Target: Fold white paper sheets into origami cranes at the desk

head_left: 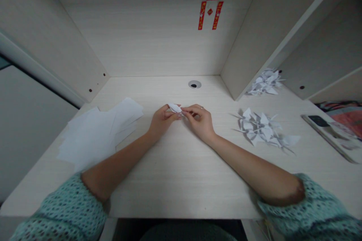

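A small folded piece of white paper (pixel 174 108) is held just above the middle of the desk. My left hand (pixel 163 118) pinches its left part between thumb and fingers. From the other side, my right hand (pixel 199 119) grips the paper's right end with thumb and forefinger; a ring shows on one finger. Part of the paper is hidden behind the fingertips. To the right of my right hand lies a pile of folded white paper cranes (pixel 261 126). Left of my left hand, loose sheets of white paper (pixel 93 133) overlap on the desk.
Another heap of paper cranes (pixel 267 82) sits behind the upright divider panel (pixel 249 34). A phone (pixel 329 135) lies at the right, near a red cloth (pixel 346 116). The desk (pixel 169 180) has a round cable hole (pixel 195 84) at the back. Red stickers (pixel 210 11) mark the back panel.
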Demonstrator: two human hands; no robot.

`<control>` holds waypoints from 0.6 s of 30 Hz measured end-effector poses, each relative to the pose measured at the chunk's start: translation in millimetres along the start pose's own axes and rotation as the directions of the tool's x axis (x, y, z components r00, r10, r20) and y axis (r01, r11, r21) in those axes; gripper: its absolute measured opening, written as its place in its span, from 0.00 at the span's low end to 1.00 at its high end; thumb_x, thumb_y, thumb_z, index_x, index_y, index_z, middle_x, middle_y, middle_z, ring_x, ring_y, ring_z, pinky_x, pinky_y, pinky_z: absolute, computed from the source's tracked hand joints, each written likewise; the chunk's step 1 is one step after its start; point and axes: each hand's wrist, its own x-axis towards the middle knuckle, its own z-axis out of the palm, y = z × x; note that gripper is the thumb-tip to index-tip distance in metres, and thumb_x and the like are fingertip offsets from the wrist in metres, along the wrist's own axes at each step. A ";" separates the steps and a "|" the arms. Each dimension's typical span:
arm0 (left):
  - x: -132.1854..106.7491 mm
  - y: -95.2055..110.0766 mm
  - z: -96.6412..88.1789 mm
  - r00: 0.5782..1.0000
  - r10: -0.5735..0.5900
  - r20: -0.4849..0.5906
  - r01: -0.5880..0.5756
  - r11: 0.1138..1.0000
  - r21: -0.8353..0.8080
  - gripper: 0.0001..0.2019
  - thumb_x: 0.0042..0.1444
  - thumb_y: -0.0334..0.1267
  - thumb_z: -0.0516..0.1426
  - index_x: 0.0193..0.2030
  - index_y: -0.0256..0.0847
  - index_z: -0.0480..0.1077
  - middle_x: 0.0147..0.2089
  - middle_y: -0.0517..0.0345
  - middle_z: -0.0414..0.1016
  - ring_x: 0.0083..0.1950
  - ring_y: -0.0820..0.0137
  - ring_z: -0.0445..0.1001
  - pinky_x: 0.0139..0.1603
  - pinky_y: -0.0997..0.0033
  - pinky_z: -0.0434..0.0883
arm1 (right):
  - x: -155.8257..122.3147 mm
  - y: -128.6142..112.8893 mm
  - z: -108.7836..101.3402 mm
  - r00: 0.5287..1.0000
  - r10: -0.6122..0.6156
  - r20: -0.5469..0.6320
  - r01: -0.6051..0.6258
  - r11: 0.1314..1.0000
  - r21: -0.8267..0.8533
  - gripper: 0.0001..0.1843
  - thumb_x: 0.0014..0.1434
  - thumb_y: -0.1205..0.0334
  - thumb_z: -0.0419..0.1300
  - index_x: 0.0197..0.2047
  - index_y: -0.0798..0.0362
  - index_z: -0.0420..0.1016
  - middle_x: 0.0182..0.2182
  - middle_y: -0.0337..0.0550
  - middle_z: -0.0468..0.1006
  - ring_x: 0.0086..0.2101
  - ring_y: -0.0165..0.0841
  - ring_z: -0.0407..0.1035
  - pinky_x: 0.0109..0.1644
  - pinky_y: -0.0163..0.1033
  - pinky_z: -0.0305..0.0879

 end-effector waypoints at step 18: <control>4.1 -9.2 -0.9 0.999 0.021 -0.035 -0.024 0.995 -0.095 0.28 0.46 0.44 0.65 0.56 0.39 0.69 0.34 0.57 0.81 0.36 0.68 0.79 0.47 0.65 0.75 | -4.4 -2.1 -2.7 0.978 -0.206 0.032 0.208 0.972 -0.111 0.11 0.60 0.65 0.58 0.43 0.46 0.80 0.33 0.42 0.78 0.35 0.33 0.73 0.39 0.39 0.69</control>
